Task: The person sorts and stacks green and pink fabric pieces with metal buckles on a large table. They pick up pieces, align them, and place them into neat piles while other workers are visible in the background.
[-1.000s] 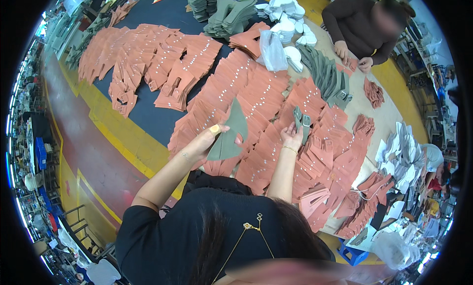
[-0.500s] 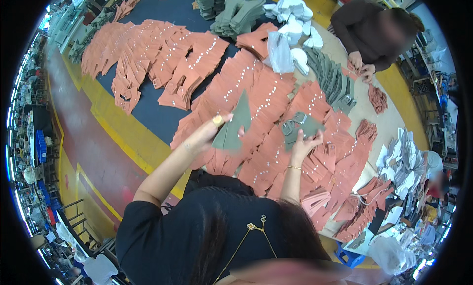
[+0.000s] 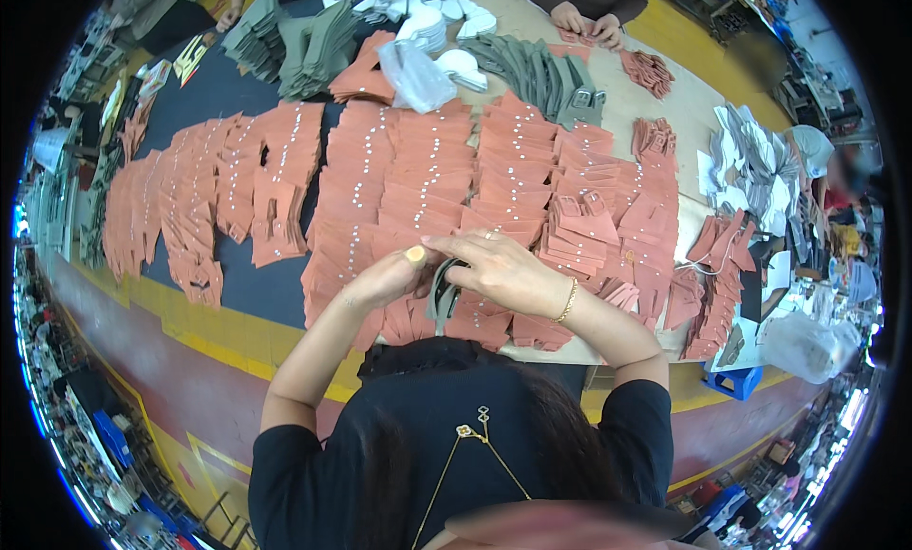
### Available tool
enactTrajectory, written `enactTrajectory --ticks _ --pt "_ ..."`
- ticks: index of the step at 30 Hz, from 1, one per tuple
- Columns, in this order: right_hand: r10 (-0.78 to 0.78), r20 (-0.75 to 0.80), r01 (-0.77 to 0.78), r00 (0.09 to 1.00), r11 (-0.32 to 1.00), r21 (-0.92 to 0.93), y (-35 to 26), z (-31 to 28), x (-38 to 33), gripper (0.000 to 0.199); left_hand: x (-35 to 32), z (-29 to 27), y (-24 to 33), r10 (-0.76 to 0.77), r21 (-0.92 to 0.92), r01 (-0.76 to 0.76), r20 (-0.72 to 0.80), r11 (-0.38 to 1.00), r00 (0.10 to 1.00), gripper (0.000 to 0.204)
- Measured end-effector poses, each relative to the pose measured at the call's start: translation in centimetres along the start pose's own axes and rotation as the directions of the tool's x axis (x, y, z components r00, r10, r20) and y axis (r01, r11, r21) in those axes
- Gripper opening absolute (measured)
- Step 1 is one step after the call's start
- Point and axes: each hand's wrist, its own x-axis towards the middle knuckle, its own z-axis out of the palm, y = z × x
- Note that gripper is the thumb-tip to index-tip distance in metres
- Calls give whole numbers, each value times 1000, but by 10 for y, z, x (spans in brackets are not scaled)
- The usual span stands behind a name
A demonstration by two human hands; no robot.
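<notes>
My two hands meet over the near middle of the table, closed around dark green cut pieces point(image 3: 442, 293) that look like fabric or leather. The pieces stand on edge and bend between my fingers, so I cannot tell how many there are. My left hand point(image 3: 391, 275), a yellow band on one finger, grips them from the left; its fingertips are mostly hidden. Across the top reaches my right hand point(image 3: 499, 270), thumb and fingers curled around the pieces. Beneath both hands spread overlapping rows of orange-red cut pieces point(image 3: 427, 184) with small white marks.
Green stacks point(image 3: 318, 51), white pieces point(image 3: 418, 23) and a clear plastic bag point(image 3: 418, 75) lie at the back. More green pieces point(image 3: 532, 75) fan out to their right. Across the table, another person's hands point(image 3: 587, 23) handle orange pieces. A blue stool point(image 3: 733, 383) stands at right.
My hands, earlier apart with a green piece in each, have come together, and the green pieces are now between them. My view has turned, shifting the table.
</notes>
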Motion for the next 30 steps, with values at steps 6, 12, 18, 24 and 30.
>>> enactTrajectory --ticks 6,12,18,24,30 --pt "308 -129 -240 943 894 377 41 -1 -40 20 19 -8 24 -81 -323 50 -83 945 993 55" --pt "876 -429 168 218 400 901 190 -6 -96 60 65 -21 42 26 -339 -139 -318 930 948 51" --pt "963 -194 287 -189 243 927 381 32 -139 69 89 -26 35 -74 -365 -57 -334 929 940 46" --pt "739 -395 -653 -546 -80 753 429 67 -112 90 93 -34 29 -110 -352 -45 -407 935 907 48" --pt "740 -608 -632 -288 330 702 467 72 -123 71 96 -47 19 -120 -374 -34 -382 927 916 46"
